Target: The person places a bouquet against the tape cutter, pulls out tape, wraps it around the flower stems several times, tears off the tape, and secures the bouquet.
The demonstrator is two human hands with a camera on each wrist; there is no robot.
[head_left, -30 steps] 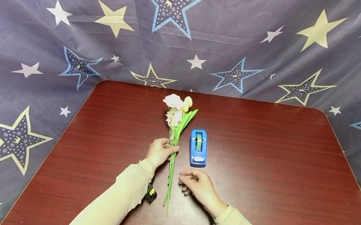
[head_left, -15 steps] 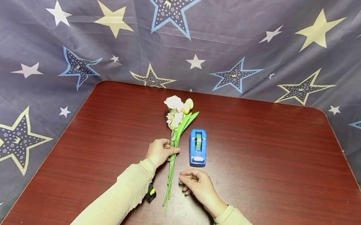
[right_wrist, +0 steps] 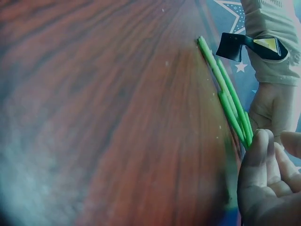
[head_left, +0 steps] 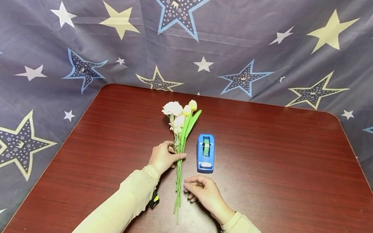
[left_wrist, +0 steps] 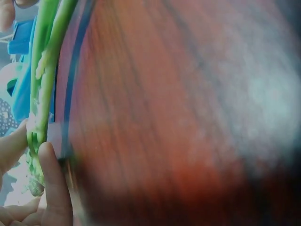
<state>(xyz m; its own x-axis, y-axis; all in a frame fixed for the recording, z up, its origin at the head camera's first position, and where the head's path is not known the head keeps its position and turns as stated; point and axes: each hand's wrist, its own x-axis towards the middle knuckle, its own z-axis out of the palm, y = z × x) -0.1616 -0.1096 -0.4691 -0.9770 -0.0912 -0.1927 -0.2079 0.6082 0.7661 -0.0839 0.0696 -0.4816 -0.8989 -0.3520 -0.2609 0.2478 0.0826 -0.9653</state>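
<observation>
In the head view my left hand pinches a small bunch of flowers by the middle of its green stems, thumb across the front. The blossoms are white and pale yellow and point to the far side of the table; the stem ends point toward me. In the left wrist view, thumb and fingers close round the stems. My right hand stays just right of the lower stems, fingers loosely bent and holding nothing. The right wrist view has the cut stem ends beyond its fingertips.
A blue tape dispenser with a green roll stands right of the bunch, beyond my right hand. The dark red table reaches back to a grey star-patterned cloth.
The bunch has turned in my left hand: the blossoms have shifted left and spread apart, and the lower stem ends have swung slightly right. My right hand has hardly moved.
</observation>
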